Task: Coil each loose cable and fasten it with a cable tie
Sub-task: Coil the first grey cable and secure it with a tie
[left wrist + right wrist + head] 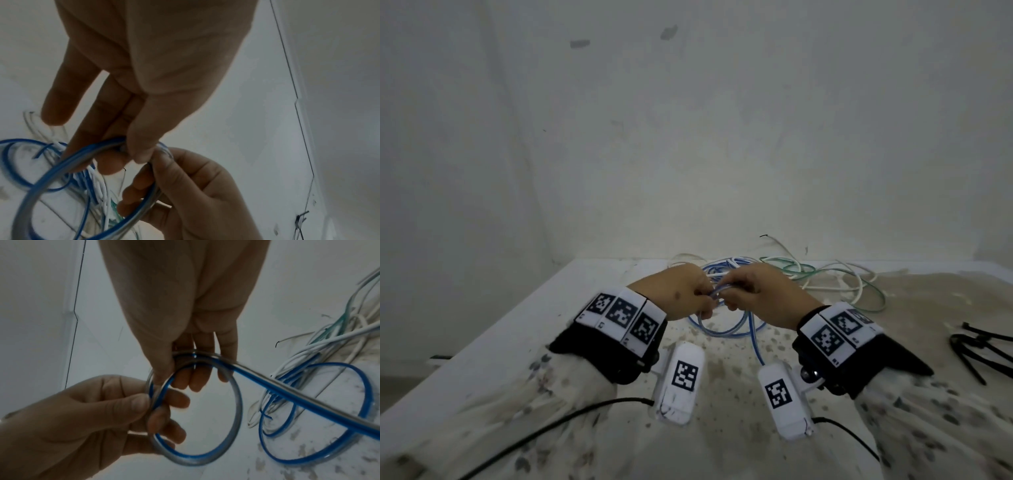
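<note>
A blue-and-white cable (pixel 751 329) lies in loops on the white table (pixel 585 284). Both hands meet over it and hold one small loop (pixel 236 418) of it in the air. In the right wrist view my right hand (pixel 185 369) pinches the top of that loop between thumb and fingers, while my left hand (pixel 158 405) pinches its left side. The rest of the cable (pixel 308 404) trails off right onto the table. In the head view my left hand (pixel 705 298) and right hand (pixel 729 294) are knuckle to knuckle. The same loop (pixel 61 168) shows in the left wrist view.
A loose tangle of white cable (pixel 835 277) and green cable (pixel 878 296) lies behind and right of my hands. Several black cable ties (pixel 976 346) lie at the right edge. The table ends at a wall behind and at an edge on the left.
</note>
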